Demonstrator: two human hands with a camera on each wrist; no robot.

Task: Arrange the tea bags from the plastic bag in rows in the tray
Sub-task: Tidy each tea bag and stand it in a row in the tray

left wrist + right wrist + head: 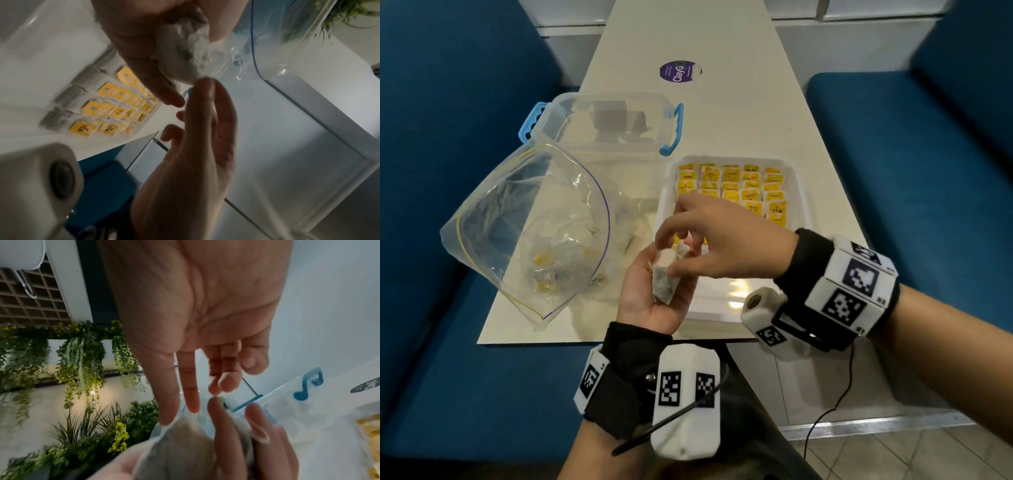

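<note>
My left hand (643, 294) lies palm up over the near-left corner of the white tray (799, 185), its fingers curled round a small bunch of grey-white tea bags (666, 277). My right hand (709, 233) hovers over them with its fingers spread, and its thumb tip touches the top bag. In the tray, tea bags with yellow tags (743, 188) lie in several rows. The clear zip plastic bag (524, 233) lies open to the left, with a few tea bags left inside. The left wrist view shows the held bags (185, 53) and the tray rows (107, 104). The right wrist view shows the bunch (180, 451).
A clear lidded box with blue clips (606, 123) stands behind the plastic bag. A purple round sticker (679, 71) is farther back on the white table (722, 102). Blue bench seats (893, 171) flank the table, whose near edge is just below my left hand.
</note>
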